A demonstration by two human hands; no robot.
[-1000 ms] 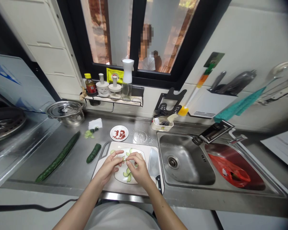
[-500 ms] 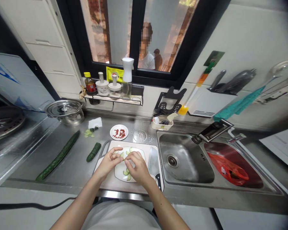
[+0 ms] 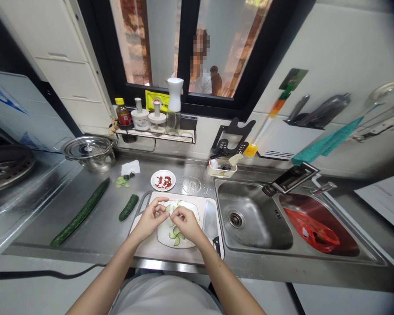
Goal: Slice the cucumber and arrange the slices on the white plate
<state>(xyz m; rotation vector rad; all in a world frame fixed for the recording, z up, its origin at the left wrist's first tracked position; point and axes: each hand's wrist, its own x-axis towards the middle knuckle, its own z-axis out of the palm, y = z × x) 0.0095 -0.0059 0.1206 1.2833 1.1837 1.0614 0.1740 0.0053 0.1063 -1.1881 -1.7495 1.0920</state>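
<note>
Over a white plate (image 3: 163, 238), my left hand (image 3: 152, 217) and my right hand (image 3: 185, 224) meet at the fingertips. Both are closed in a pinch on a thin, pale cucumber slice, mostly hidden by the fingers. Green-edged cucumber slices (image 3: 176, 236) lie fanned in small groups on the plate; my hands cover part of them. Beneath the plate is a light cutting board (image 3: 147, 253). A cleaver (image 3: 210, 218) with a black handle rests along the board's right side, close to my right hand.
Left of the board lie a cut cucumber piece (image 3: 128, 208) and a long cucumber (image 3: 82, 214). Cucumber scraps (image 3: 122, 181) sit behind them. A small plate (image 3: 153, 186) holds chopped red pieces. At right is a sink (image 3: 254, 232); a lidded pot (image 3: 100, 159) stands back left.
My fingertips have drawn together over the plate, and the right fingers are more curled. My right hand has shifted slightly, showing more of the slices near the plate's front.
</note>
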